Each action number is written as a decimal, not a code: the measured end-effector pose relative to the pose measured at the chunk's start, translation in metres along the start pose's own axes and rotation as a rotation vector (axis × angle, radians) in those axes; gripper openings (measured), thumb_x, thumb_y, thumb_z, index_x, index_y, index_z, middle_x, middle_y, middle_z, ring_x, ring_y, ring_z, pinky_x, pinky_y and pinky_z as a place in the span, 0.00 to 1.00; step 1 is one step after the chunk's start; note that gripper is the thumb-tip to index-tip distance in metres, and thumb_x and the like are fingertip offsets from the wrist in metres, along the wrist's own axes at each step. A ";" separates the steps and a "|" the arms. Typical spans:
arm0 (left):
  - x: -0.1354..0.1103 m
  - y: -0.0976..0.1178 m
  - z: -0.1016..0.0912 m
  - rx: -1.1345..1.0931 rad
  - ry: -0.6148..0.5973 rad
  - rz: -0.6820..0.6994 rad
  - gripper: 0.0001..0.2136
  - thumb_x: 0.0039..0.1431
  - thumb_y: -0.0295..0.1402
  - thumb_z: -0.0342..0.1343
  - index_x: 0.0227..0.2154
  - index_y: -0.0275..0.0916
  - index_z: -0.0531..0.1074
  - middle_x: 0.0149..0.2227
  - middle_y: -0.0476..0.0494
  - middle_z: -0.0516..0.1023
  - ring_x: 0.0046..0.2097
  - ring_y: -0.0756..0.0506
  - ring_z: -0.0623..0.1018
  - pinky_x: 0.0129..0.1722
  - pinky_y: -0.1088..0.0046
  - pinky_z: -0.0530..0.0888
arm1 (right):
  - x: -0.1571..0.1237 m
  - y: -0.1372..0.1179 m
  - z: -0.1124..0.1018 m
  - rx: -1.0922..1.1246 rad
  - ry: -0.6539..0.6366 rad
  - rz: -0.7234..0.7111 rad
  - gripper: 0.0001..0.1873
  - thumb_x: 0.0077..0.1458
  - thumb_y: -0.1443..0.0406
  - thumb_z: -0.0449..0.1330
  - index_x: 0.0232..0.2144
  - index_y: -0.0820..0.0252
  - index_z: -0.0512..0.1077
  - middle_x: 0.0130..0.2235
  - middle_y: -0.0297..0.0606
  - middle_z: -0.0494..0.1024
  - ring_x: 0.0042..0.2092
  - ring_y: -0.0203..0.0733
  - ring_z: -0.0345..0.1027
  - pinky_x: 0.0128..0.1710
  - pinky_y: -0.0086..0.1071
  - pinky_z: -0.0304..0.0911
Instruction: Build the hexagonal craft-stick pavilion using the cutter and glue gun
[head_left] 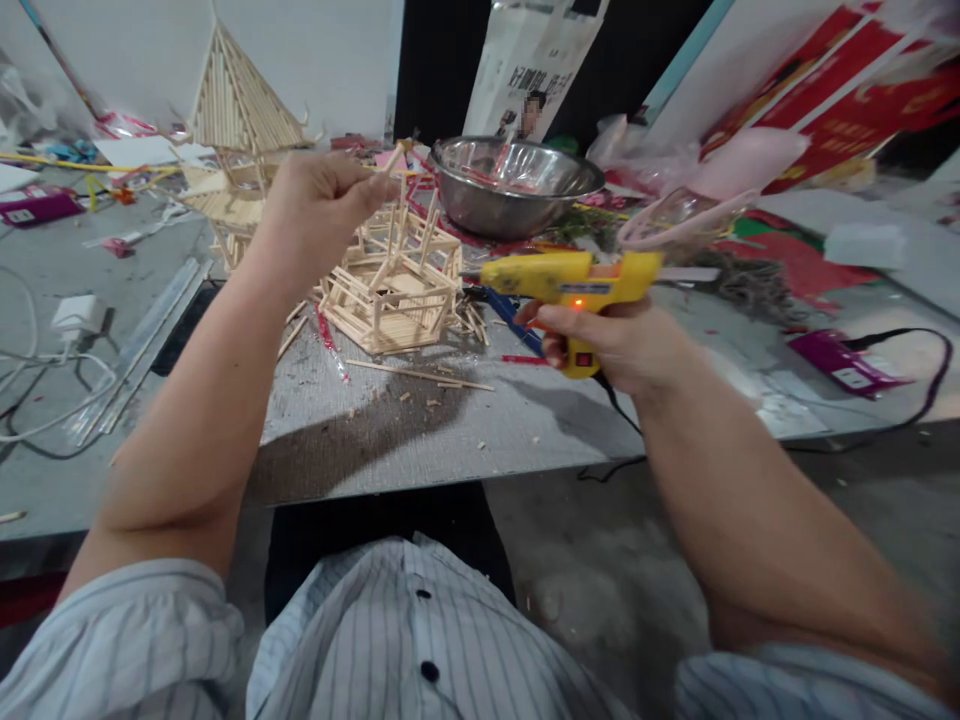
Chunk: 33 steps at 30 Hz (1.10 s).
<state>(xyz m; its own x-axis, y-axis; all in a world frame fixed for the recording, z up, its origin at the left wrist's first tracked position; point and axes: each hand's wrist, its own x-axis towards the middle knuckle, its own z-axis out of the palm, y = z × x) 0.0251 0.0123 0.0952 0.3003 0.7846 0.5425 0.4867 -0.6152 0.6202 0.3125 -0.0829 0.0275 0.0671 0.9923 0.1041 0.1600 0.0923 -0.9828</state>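
My right hand (600, 335) is wrapped round the grip of a yellow hot glue gun (540, 278). An orange light glows on the gun, a clear glue stick (690, 274) pokes from its back, and its nozzle points left. Raised above a small frame of wooden sticks (397, 300), my left hand (330, 205) pinches a short wooden stick (394, 160) between thumb and fingers. That frame has a floor, low railings and upright posts. Behind my left forearm stands a taller stick pavilion (236, 100) with a pointed roof, partly hidden by the arm.
A steel bowl (517, 195) sits behind the frame. Loose sticks (420, 375) and scraps lie in front of it. Clear glue sticks (142, 345), a white charger (79, 318) and cables are at the left. A purple box (847, 362) with a black cord lies at the right.
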 end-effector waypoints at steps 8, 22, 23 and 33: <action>-0.009 0.002 -0.013 -0.045 -0.034 -0.056 0.15 0.57 0.40 0.59 0.20 0.35 0.73 0.17 0.51 0.64 0.21 0.56 0.59 0.25 0.73 0.55 | 0.017 -0.019 0.057 -0.126 -0.199 -0.007 0.21 0.42 0.50 0.71 0.25 0.58 0.70 0.22 0.31 0.71 0.16 0.28 0.57 0.11 0.25 0.48; -0.007 -0.007 -0.013 0.039 -0.156 0.017 0.14 0.61 0.32 0.52 0.20 0.33 0.71 0.16 0.53 0.62 0.20 0.58 0.59 0.24 0.77 0.54 | 0.021 -0.022 0.069 -0.230 -0.181 0.071 0.23 0.42 0.49 0.70 0.22 0.59 0.67 0.21 0.31 0.68 0.16 0.28 0.54 0.13 0.27 0.47; -0.007 -0.007 -0.013 0.042 -0.166 0.015 0.14 0.61 0.30 0.51 0.20 0.33 0.70 0.17 0.53 0.63 0.20 0.58 0.60 0.25 0.78 0.55 | 0.021 -0.022 0.069 -0.229 -0.184 0.071 0.23 0.42 0.49 0.70 0.23 0.59 0.67 0.21 0.31 0.69 0.16 0.28 0.55 0.13 0.27 0.48; -0.008 -0.002 -0.013 0.068 -0.184 -0.076 0.14 0.60 0.30 0.50 0.19 0.37 0.68 0.16 0.51 0.66 0.20 0.56 0.62 0.25 0.74 0.58 | 0.023 -0.015 0.070 -0.145 -0.201 0.022 0.19 0.45 0.50 0.70 0.32 0.56 0.72 0.19 0.28 0.62 0.16 0.28 0.54 0.12 0.24 0.45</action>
<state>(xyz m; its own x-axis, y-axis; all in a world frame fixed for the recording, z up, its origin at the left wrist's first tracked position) 0.0109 0.0068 0.0970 0.4029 0.8331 0.3790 0.5659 -0.5522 0.6122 0.2429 -0.0558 0.0336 -0.1229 0.9918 0.0359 0.3013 0.0718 -0.9508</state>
